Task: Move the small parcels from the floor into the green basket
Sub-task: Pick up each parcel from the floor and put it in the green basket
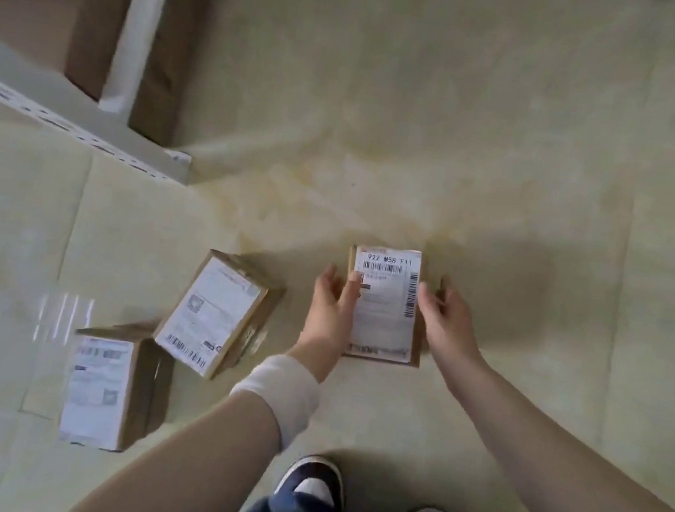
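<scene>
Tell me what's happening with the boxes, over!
Left hand and right hand hold one parcel. Two more parcels on floor. Green basket not in view.

Bare floor (518,129) ahead and rightward; tilted parcel (215,312), second parcel (100,387) and shelf frame (64,117) on the left.

Parcel (384,321) between left hand (330,311), right hand (448,320)

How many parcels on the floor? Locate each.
3. First parcel between left hand and right hand; second parcel left of it; third parcel lower left. Others may be hidden.
</scene>
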The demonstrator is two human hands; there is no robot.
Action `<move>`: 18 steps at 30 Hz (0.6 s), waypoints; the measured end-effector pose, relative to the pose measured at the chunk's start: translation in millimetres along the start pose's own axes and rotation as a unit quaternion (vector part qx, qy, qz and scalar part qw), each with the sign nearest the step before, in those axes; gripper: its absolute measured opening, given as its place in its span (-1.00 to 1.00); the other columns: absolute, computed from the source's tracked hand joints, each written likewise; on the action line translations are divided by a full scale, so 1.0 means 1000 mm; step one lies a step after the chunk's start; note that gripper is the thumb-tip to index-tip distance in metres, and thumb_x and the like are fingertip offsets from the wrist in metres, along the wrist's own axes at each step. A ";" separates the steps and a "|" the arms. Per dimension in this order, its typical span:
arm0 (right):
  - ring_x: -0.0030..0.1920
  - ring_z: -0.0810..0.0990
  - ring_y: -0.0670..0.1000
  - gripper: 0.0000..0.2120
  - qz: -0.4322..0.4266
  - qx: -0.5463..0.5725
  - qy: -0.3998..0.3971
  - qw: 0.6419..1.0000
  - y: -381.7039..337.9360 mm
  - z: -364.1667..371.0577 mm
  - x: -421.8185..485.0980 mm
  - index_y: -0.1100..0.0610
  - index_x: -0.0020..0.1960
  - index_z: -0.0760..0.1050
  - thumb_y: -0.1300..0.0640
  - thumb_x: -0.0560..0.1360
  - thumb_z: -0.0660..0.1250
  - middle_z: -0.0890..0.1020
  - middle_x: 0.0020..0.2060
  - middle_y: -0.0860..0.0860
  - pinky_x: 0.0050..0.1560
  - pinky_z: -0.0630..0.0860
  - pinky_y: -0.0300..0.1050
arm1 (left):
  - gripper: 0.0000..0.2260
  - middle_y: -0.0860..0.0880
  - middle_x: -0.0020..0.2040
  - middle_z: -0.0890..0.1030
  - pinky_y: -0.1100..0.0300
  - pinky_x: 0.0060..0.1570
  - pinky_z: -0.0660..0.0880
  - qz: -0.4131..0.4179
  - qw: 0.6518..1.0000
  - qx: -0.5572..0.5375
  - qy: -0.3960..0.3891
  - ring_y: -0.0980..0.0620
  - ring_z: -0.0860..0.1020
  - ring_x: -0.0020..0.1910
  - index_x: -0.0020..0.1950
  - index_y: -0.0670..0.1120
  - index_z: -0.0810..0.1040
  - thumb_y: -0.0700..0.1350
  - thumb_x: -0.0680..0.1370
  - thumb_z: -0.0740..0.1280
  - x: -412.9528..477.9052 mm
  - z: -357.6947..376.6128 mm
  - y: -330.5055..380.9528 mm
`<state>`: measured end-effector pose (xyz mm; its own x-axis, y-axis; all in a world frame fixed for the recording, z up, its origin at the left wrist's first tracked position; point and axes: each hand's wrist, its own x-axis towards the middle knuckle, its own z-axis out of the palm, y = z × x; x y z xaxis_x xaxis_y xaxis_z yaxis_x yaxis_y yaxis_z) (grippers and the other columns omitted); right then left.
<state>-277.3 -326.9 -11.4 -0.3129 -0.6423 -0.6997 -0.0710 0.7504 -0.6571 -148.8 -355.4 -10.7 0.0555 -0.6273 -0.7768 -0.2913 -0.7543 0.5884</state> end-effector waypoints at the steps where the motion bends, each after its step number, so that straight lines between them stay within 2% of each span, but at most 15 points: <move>1: 0.05 0.58 0.12 -0.60 -0.021 0.005 0.002 1.000 0.020 0.008 0.019 0.06 0.03 0.41 -0.26 0.45 0.21 0.61 0.01 0.14 0.06 0.54 -0.07 | -0.45 -0.07 0.40 0.41 0.01 0.35 0.37 0.021 1.000 -0.007 -0.004 -0.01 0.44 0.33 0.48 -0.03 0.18 0.16 0.55 0.16 0.015 0.005 -0.009; 2: 0.16 0.55 0.16 -0.47 -0.036 0.012 -0.004 0.999 0.038 0.014 0.035 0.05 0.07 0.43 -0.38 0.40 0.18 0.57 0.09 0.21 0.16 0.51 0.12 | -0.50 -0.07 0.33 0.48 0.02 0.28 0.44 0.037 0.999 -0.027 -0.009 0.01 0.50 0.26 0.44 -0.02 0.25 0.15 0.55 0.17 0.026 0.009 -0.016; 4: 0.31 0.45 0.19 -0.32 -0.053 0.066 -0.016 0.996 0.063 0.021 0.052 0.00 0.24 0.45 -0.46 0.34 0.17 0.49 0.22 0.20 0.29 0.40 0.25 | -0.59 -0.04 0.24 0.54 0.10 0.15 0.53 0.049 0.995 -0.085 -0.029 0.04 0.56 0.17 0.39 0.01 0.32 0.11 0.57 0.17 0.037 0.013 -0.027; 6: 0.30 0.46 0.15 -0.28 -0.046 0.126 -0.020 0.991 0.052 0.024 0.046 0.00 0.27 0.44 -0.47 0.31 0.20 0.49 0.26 0.17 0.32 0.38 0.23 | -0.53 0.00 0.24 0.54 0.14 0.11 0.55 0.046 0.990 -0.118 -0.056 0.07 0.56 0.17 0.41 0.08 0.29 0.17 0.53 0.20 0.042 0.015 -0.034; 9: 0.07 0.60 0.07 -0.38 -0.045 0.205 -0.062 0.976 0.029 0.022 0.035 0.07 0.24 0.42 -0.31 0.35 0.30 0.60 0.09 0.11 0.10 0.52 0.05 | -0.40 0.00 0.30 0.51 0.01 0.18 0.53 0.028 0.986 -0.141 -0.084 0.03 0.55 0.21 0.42 0.18 0.23 0.28 0.40 0.21 0.034 0.012 -0.027; 11: 0.14 0.61 0.02 -0.38 -0.017 0.224 -0.091 0.970 0.008 0.012 0.021 0.07 0.41 0.28 -0.17 0.43 0.26 0.58 0.21 0.06 0.13 0.54 0.00 | -0.42 -0.04 0.31 0.51 -0.07 0.23 0.49 0.020 0.983 -0.151 -0.102 0.00 0.54 0.23 0.43 0.18 0.21 0.27 0.43 0.18 0.015 0.006 -0.010; 13: 0.22 0.56 0.01 -0.41 -0.005 0.202 -0.095 0.975 -0.026 -0.002 -0.009 -0.04 0.49 0.17 -0.13 0.51 0.22 0.52 0.30 0.01 0.24 0.50 0.04 | -0.46 -0.04 0.33 0.49 -0.09 0.26 0.46 0.028 0.982 -0.156 -0.104 -0.01 0.52 0.25 0.45 0.20 0.17 0.25 0.48 0.15 -0.018 -0.006 0.016; 16: 0.23 0.56 0.00 -0.43 -0.003 0.194 -0.085 0.977 -0.089 -0.027 -0.082 -0.04 0.48 0.18 -0.14 0.52 0.20 0.52 0.31 0.01 0.27 0.48 0.06 | -0.48 -0.04 0.33 0.49 -0.08 0.23 0.49 0.039 0.979 -0.170 -0.108 -0.05 0.52 0.26 0.45 0.25 0.15 0.22 0.50 0.17 -0.098 -0.036 0.073; 18: 0.24 0.56 0.02 -0.35 -0.002 0.195 -0.089 0.977 -0.141 -0.042 -0.153 -0.01 0.47 0.21 -0.17 0.44 0.25 0.52 0.31 0.04 0.28 0.47 0.08 | -0.52 -0.06 0.30 0.52 -0.04 0.17 0.53 0.041 0.978 -0.188 -0.082 -0.06 0.55 0.21 0.46 0.24 0.16 0.16 0.55 0.16 -0.173 -0.063 0.114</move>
<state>-259.2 -327.9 199.8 -0.1415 -0.6882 -0.7116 0.3046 0.6537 -0.6928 -131.2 -345.4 205.4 -0.1161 -0.6730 -0.7305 0.0858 -0.7395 0.6677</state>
